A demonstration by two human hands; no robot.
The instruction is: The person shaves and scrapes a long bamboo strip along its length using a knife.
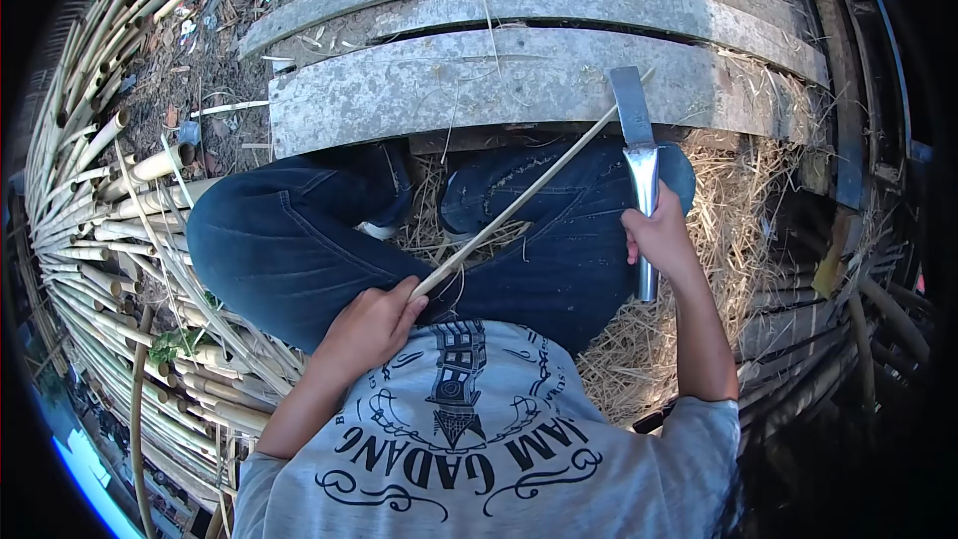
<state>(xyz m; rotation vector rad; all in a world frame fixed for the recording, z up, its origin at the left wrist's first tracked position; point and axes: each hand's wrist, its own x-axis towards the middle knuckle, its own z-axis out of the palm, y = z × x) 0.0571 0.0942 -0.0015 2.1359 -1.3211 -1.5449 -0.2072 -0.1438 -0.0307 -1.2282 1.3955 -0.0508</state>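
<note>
My left hand (374, 327) is closed around the near end of a long, thin bamboo strip (519, 202), low over my lap. The strip slants up to the right, and its far end reaches over the front plank. In my right hand (660, 232) is a square-ended knife (632, 108) with a shiny metal handle, gripped above my right knee. Its blade crosses in front of the strip near the far end; whether the two touch I cannot tell.
Weathered planks (399, 90) form a low platform before my crossed legs (299, 230). A large stack of bamboo poles (110, 269) lies to the left. Fine shavings (738, 210) cover the ground at right. A loose board (339, 8) rests on the platform.
</note>
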